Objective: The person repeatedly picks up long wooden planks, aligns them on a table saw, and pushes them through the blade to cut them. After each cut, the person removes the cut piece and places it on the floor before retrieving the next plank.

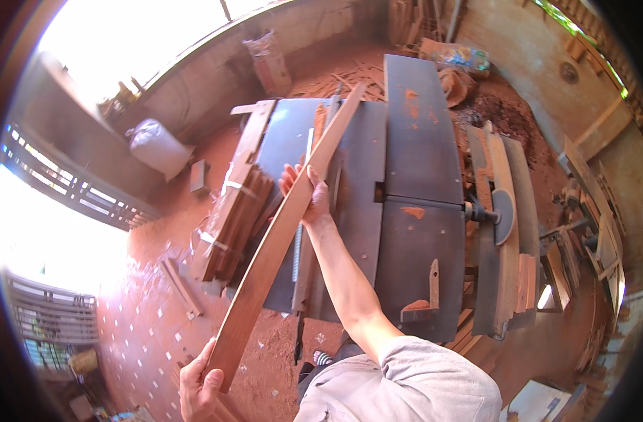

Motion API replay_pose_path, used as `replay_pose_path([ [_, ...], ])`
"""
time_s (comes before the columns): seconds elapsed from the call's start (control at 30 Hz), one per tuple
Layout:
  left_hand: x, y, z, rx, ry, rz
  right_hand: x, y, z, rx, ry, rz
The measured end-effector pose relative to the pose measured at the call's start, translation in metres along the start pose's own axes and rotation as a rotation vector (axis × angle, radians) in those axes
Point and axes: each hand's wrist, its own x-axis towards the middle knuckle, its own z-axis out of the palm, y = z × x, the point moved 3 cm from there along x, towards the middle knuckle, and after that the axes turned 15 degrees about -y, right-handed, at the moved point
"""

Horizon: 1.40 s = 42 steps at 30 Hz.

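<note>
A long, flat wooden board (271,243) slants across the view from the lower left to the upper middle. My left hand (198,385) grips its near end, thumb on top. Farther along, my right hand (316,199) holds the board from below, with the fingers showing past its left edge and the thumb at its right. Under the board's far part stands a machine table (360,151) with a dark metal top, a pale scale strip (309,144) and a long guide bar (304,274). The board's far end is above this table.
Beside the table's left edge lies a bundle of wooden strips (230,218). A jointer-like metal bed (423,165) with sawdust patches adjoins on the right, then a round disc (504,216) and more planks (510,281). A white sack (159,148) and a loose offcut (181,287) are on the floor.
</note>
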Motion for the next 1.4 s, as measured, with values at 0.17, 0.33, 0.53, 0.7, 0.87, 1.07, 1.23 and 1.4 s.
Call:
replay_pose_path([
  [0.17, -0.082, -0.155, 0.011, -0.531, -0.102, -0.073, -0.070, 0.055, -0.019, -0.340, 0.163, 0.058],
  [0.33, -0.110, -0.358, 0.116, -0.378, -0.349, -0.334, -0.147, 0.082, 0.015, -1.044, 0.104, -0.046],
  [0.53, -0.073, -0.268, 0.081, 0.522, 0.015, 0.098, -0.252, 0.096, 0.072, -1.870, 0.075, -0.227],
  [0.7, -0.090, -0.136, -0.020, 0.977, 0.541, 0.480, -0.358, 0.130, 0.124, -2.289, -0.025, -0.285],
  [0.87, -0.117, -0.064, -0.031, 1.293, 0.313, 0.597, -0.432, 0.152, 0.103, -2.573, -0.299, -0.232],
  [1.07, -0.125, -0.165, 0.024, 1.202, -0.286, 0.250, -0.486, 0.152, 0.092, -2.693, -0.874, -0.221],
  [1.23, -0.155, -0.213, 0.093, 0.790, -0.130, 0.144, -0.470, 0.124, 0.074, -2.725, -1.362, -0.440],
  [1.4, -0.158, -0.275, 0.125, 0.286, 0.058, 0.149, -0.452, 0.060, -0.004, -2.645, -0.930, -0.572],
])
